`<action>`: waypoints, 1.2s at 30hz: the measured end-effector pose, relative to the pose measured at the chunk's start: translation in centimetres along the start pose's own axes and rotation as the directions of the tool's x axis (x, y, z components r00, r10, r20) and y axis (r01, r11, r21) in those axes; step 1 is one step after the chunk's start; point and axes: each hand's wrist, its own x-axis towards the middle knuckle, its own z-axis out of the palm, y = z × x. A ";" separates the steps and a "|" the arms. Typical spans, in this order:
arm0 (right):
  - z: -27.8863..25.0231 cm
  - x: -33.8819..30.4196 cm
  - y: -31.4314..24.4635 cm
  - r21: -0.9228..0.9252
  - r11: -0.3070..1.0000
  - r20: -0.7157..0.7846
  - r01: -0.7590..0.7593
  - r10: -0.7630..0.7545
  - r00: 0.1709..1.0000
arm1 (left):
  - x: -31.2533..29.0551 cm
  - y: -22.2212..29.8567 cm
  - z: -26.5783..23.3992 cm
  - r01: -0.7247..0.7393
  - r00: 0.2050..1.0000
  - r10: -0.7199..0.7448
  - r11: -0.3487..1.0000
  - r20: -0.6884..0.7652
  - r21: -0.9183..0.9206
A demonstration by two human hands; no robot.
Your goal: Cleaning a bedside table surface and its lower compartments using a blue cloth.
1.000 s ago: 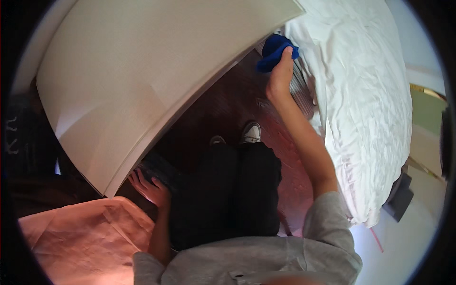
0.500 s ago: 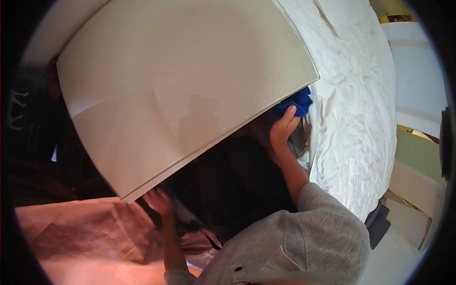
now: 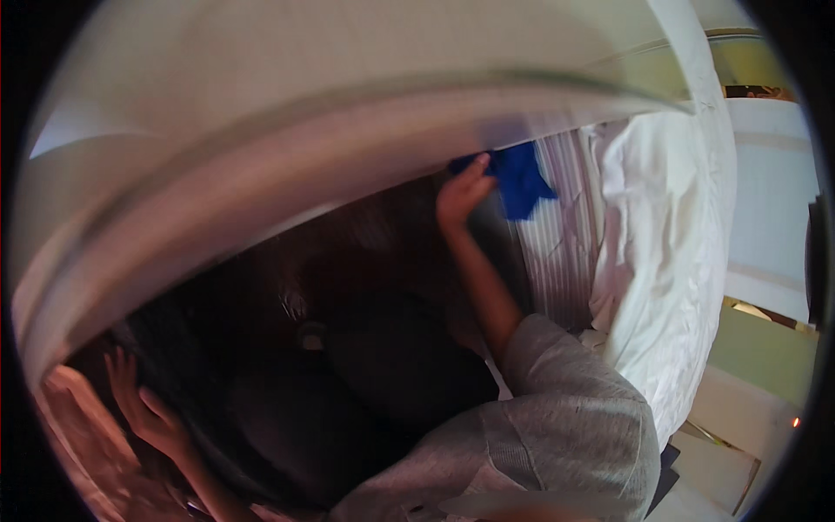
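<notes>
My right arm reaches up, elbow bent; right hand [image 3: 464,193] fingers curled, gripping the blue cloth [image 3: 519,178] against the underside edge of the white panel [image 3: 261,113], beside the striped mattress [image 3: 565,226]. Left hand [image 3: 143,409] low, fingers spread; contact surface unclear in shadow.

bed [image 3: 670,261]: rumpled white sheets | wall [image 3: 770,209]: pale, at right | floor: dim

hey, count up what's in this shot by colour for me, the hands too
Blue: 1, cloth in right hand
White: 2, panel, bedding
Grey: 1, sleeve
Bare hands: 2, counting left hand
Total: 6
</notes>
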 end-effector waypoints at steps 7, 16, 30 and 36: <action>-1.4 -0.3 -3.4 0.280 0.739 -0.414 0.613 -0.483 0.772 | -0.7 0.2 1.2 0.097 0.995 -0.097 0.995 -0.027 -0.014; -0.2 1.4 1.9 0.033 0.758 -0.388 0.652 -0.591 0.707 | 0.5 2.0 2.0 0.149 0.988 -0.150 0.988 -0.034 -0.049; -0.6 19.6 16.9 -0.716 -0.157 0.410 0.680 -0.883 0.228 | 3.4 6.2 3.0 0.139 0.988 -0.139 0.990 0.065 0.005; -15.1 -8.1 11.7 -0.193 -0.327 0.335 0.925 -0.908 -0.251 | 0.1 5.4 0.5 0.181 0.983 -0.181 0.983 0.036 0.011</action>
